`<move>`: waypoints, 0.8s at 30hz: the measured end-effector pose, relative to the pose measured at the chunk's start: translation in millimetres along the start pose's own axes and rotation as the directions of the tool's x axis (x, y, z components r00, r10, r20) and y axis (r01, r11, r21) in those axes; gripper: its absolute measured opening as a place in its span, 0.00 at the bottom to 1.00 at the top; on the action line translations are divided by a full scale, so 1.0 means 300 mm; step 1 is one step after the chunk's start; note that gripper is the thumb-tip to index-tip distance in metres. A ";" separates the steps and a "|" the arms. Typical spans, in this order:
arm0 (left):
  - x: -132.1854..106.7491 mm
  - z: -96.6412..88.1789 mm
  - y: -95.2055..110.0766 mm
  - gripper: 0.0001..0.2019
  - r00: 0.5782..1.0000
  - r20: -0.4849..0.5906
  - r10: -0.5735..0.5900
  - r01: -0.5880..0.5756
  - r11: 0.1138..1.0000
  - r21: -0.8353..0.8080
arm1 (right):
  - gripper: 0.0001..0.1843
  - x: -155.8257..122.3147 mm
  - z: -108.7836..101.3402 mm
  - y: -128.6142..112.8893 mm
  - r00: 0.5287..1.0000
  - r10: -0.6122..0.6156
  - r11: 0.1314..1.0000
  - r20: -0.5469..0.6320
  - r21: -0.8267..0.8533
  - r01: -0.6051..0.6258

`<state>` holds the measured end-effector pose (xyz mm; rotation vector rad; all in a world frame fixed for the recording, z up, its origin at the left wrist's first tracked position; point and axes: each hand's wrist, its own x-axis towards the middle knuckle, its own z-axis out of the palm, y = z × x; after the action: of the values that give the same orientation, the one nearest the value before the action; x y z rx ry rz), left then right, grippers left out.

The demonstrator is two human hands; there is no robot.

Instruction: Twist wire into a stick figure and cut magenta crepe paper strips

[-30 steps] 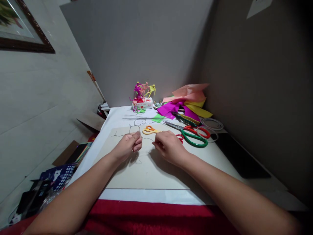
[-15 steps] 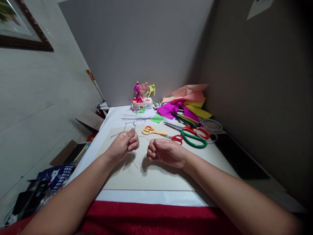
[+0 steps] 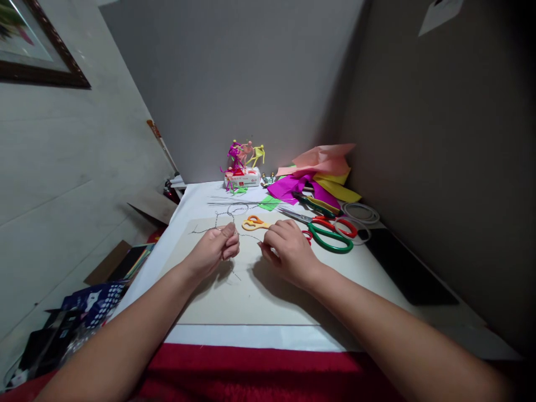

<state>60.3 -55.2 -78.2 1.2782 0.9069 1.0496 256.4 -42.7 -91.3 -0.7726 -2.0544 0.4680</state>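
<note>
I have the two hands apart above a pale card sheet [image 3: 238, 304] lying on a white cloth [image 3: 181, 226]. The left hand [image 3: 211, 251] is pinched tight on a thin, kinked wire figure [image 3: 216, 219], which runs toward 12 o'clock. The right hand [image 3: 288, 252] curls beside the wire's far end; I cannot tell whether it grips. Orange scissors [image 3: 254, 224] lie at 1 o'clock, larger green-handled scissors [image 3: 330, 237] at 2 o'clock, and crumpled tissue paper [image 3: 310, 187] beyond, against a grey wall [image 3: 419, 111].
</note>
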 end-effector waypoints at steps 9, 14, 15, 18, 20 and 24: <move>0.000 0.000 0.024 0.22 0.999 -0.016 0.038 -0.039 0.998 -0.054 | 0.16 -0.007 0.008 0.046 0.802 0.069 0.172 0.593 0.785 -0.595; -0.003 0.000 0.020 0.22 1.000 0.006 0.027 -0.027 0.998 -0.064 | 0.14 -0.013 0.013 0.050 0.795 0.034 0.081 0.606 0.791 -0.607; -0.004 -0.001 0.020 0.22 1.000 0.007 0.024 -0.024 0.998 -0.066 | 0.14 -0.015 0.016 0.048 0.795 0.034 0.066 0.605 0.793 -0.606; -0.007 0.000 0.022 0.22 1.000 0.007 0.027 -0.026 0.997 -0.068 | 0.15 -0.019 0.026 0.041 0.813 0.034 0.062 0.581 0.811 -0.582; -0.008 0.000 0.025 0.22 0.999 0.009 0.032 -0.032 0.997 -0.063 | 0.15 -0.021 0.028 0.039 0.820 0.038 0.116 0.571 0.812 -0.572; -0.004 -0.003 0.017 0.22 1.000 -0.002 0.020 -0.020 1.000 -0.024 | 0.13 -0.010 0.012 0.035 0.818 0.158 0.507 0.553 0.665 -0.548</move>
<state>58.8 -56.0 -73.2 1.2690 0.8825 1.0743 258.3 -37.1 -101.2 -0.5290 -1.7049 1.8372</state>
